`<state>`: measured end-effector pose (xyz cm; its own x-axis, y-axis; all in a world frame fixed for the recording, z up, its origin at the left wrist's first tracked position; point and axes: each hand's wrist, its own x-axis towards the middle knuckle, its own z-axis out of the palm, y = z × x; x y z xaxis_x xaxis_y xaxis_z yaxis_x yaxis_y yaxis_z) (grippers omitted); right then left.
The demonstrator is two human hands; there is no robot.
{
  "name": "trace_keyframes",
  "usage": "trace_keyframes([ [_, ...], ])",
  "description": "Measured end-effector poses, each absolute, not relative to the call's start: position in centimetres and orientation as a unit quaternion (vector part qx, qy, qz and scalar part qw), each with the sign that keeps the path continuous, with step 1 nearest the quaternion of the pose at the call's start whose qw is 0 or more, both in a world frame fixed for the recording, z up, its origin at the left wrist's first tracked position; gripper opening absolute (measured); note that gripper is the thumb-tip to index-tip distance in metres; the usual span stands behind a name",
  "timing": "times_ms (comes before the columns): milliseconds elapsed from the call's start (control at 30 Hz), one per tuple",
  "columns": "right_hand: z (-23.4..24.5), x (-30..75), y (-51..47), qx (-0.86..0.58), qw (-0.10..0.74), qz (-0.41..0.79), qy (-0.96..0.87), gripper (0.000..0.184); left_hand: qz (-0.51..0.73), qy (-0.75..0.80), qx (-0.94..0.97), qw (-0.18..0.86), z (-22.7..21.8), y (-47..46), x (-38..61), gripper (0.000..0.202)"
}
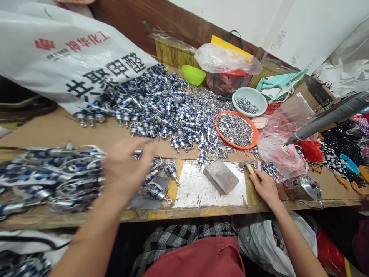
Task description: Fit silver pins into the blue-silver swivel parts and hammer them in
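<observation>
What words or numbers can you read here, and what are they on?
"神华化工": red, on the white plastic sack.
"共聚甲醛": big and black, on the same sack; its first character is partly folded.
Too small or blurred to read: the little line beneath the sack's red logo, and the markings on the pink bag, the cardboard box and the lidded pot.

My bench: white sheet beneath the grey block, blue-and-silver parts behind and left of it, metal-lidded pot right.
</observation>
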<state>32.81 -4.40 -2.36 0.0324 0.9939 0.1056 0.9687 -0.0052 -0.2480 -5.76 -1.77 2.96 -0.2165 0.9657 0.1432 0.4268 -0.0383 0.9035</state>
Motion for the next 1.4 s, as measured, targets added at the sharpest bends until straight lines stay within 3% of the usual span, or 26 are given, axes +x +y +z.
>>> trace_keyframes([
  [33,-2.2,32.6,-4.3,-0.711,0.115,0.035,-0.693,0.035,0.411,0.656,0.583,0.246,2.6,-1.3,-3.8,0.032],
  [167,-1.3,30.9,-2.9,-0.666,0.164,-0.002,-0.727,0.03,0.29,0.649,0.646,0.278,1.1,1.0,2.4,0.029],
  [267,-0.9,28.9,-0.2,-0.607,0.18,-0.002,-0.774,0.027,0.273,0.657,0.637,0.296,0.4,2.9,3.8,0.031],
  [433,-1.4,24.9,4.5,-0.555,0.123,0.024,-0.822,0.027,0.279,0.648,0.628,0.33,0.6,3.8,2.9,0.039],
  [600,-2.4,23.3,5.6,-0.564,0.11,0.038,-0.817,0.015,0.432,0.578,0.542,0.43,2.4,1.4,1.8,0.06],
  [733,-2.2,23.7,5.3,-0.582,0.15,0.044,-0.798,0.021,0.478,0.529,0.474,0.517,3.1,-1.3,2.0,0.041],
  [900,0.1,23.5,3.8,-0.587,0.241,0.049,-0.771,0.021,0.45,0.552,0.485,0.508,1.4,-4.3,3.8,0.024],
  [1067,2.5,21.6,-1.1,-0.488,0.405,0.205,-0.745,0.016,0.449,0.54,0.519,0.487,-0.1,-5.7,4.6,0.013],
  [1167,2.7,20.5,-3.7,-0.416,0.413,0.237,-0.775,0.016,0.45,0.535,0.528,0.482,-0.3,-5.8,4.5,0.011],
  [1400,1.9,20.1,-4.6,-0.33,0.413,0.168,-0.832,0.026,0.456,0.527,0.54,0.472,-0.7,-5.8,4.4,0.011],
])
